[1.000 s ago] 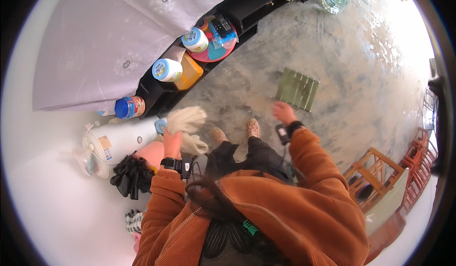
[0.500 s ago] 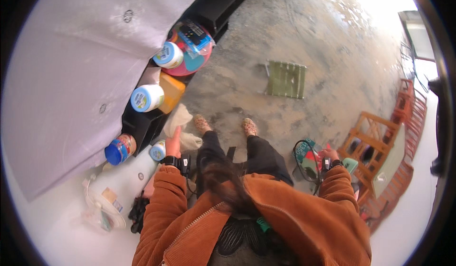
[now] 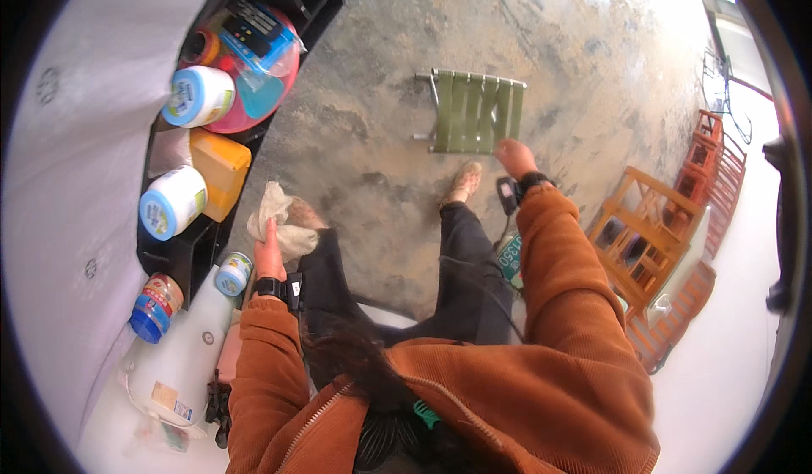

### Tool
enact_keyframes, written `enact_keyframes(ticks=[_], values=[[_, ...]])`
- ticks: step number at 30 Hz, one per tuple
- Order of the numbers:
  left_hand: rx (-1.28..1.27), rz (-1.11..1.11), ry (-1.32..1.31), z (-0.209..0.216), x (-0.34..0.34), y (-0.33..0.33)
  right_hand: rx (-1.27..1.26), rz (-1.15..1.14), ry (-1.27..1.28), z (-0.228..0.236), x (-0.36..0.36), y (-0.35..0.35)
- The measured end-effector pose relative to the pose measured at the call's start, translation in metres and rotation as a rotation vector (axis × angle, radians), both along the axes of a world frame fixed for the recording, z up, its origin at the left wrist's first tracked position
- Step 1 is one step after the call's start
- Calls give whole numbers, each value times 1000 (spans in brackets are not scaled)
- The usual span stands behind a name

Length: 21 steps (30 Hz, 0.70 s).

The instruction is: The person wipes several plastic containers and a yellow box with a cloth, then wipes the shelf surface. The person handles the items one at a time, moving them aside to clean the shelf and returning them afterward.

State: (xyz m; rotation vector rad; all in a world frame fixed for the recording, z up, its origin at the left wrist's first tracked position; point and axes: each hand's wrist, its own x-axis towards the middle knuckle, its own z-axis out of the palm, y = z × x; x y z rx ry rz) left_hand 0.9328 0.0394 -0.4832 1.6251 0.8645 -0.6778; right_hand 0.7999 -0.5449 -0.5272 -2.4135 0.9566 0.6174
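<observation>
My left hand (image 3: 270, 258) is closed on a crumpled cream cloth (image 3: 293, 235), held beside my left leg. My right arm stretches forward. The right hand (image 3: 516, 159) has its fingers curled at the near right corner of a folding stool (image 3: 478, 112). That stool has a seat of green strips and metal tubes, and it lies folded on the floor ahead of me. The fingertips are partly hidden from view.
A black shelf at left bears a white tub with a blue lid (image 3: 201, 96), another white tub (image 3: 173, 202), a yellow container (image 3: 220, 174) and a pink basin (image 3: 283, 93). A blue-lidded jar (image 3: 156, 307) stands nearer. Wooden chairs (image 3: 647, 237) line the right side.
My right hand has moved from beside my right leg forward to the stool's corner. My left hand now grips the cream cloth beside it. The view has leaned forward and the legs have spread.
</observation>
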Motion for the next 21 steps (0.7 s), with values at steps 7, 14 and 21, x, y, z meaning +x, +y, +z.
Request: enact_keyframes(ticks=[7, 14, 21], values=[[175, -15, 157, -65, -30, -71, -2, -230, 0, -139, 52, 3], [55, 19, 184, -117, -32, -94, -302, -335, -406, -168, 73, -19], [62, 70, 161, -143, -45, -98, -477, -354, -355, -169, 78, -116]])
